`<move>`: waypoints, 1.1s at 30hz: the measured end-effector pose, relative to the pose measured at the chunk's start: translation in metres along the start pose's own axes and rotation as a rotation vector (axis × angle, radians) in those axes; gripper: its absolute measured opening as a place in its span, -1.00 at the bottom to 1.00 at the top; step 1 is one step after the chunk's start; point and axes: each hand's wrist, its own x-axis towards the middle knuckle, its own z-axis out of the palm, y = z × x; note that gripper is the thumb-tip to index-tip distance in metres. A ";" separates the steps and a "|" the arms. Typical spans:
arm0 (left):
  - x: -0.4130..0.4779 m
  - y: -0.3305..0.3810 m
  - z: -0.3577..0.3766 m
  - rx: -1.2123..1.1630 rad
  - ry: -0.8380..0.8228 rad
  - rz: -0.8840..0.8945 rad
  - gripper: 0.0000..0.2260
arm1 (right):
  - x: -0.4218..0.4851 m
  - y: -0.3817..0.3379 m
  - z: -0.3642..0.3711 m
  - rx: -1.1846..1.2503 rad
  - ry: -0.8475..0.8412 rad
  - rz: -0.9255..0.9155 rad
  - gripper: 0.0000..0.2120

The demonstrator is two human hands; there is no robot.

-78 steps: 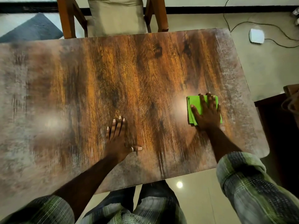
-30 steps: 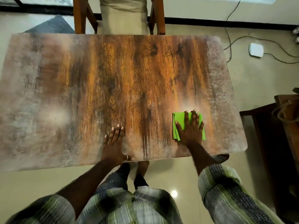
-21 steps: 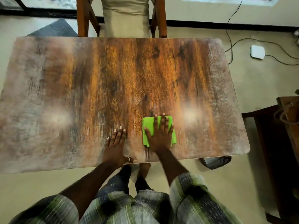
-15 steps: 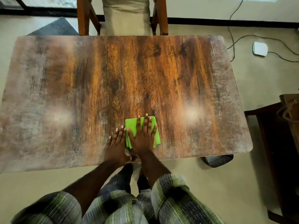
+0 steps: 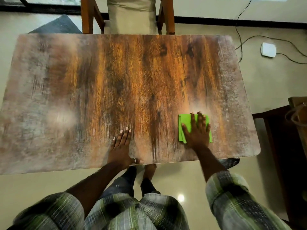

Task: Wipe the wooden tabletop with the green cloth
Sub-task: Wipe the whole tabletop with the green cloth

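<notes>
Green cloth point(image 5: 184, 120): folded, lying flat on the wooden tabletop point(image 5: 132, 77), pinned under the right hand point(image 5: 197, 133). Fingers straight and slightly spread, palm down. It's pressing, not clutching, with nothing curled round the fabric. Green shows to the left of the thumb, between the fingers and at the little-finger side. Layered edges are visible at the corner by the heel of the palm.

From that hand: the table's near edge is close behind the wrist, and the rounded near-right corner is off to its right. A glare patch sits just past the fingertips.

Left hand point(image 5: 121, 146): well to the left of the cloth hand and apart from the cloth. It's flat on bare wood, fingers straight and together, holding nothing. The thumb lies along the near edge with a ring point(image 5: 134, 160) on it.

Both forearms are bare, with plaid sleeves point(image 5: 232, 201) rolled up. Some motion blur on the tabletop.

Further out:
- far side of the table: wooden chair point(image 5: 88, 15) with a pale cushion point(image 5: 131, 14)
- beyond the right hand, on the floor: small white box point(image 5: 268, 49) with cables point(image 5: 239, 30)
- right of the table: dark wooden furniture point(image 5: 282, 146)
- far left: dark mat point(image 5: 58, 25)
</notes>
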 end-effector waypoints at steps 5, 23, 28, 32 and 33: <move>0.001 -0.003 0.003 -0.026 -0.002 0.010 0.30 | 0.012 0.051 -0.022 0.019 -0.032 0.031 -0.24; 0.000 -0.003 -0.005 -0.042 -0.074 0.036 0.46 | -0.071 0.062 0.016 0.024 0.038 0.091 -0.23; -0.001 -0.004 -0.005 -0.040 -0.063 0.033 0.44 | -0.080 0.000 0.032 0.023 0.055 0.088 -0.24; -0.002 -0.003 -0.005 -0.032 -0.054 0.051 0.43 | -0.094 -0.076 0.045 0.061 0.052 0.011 -0.25; -0.002 -0.003 -0.005 -0.036 -0.050 0.054 0.43 | -0.098 -0.097 0.048 0.070 0.044 -0.013 -0.25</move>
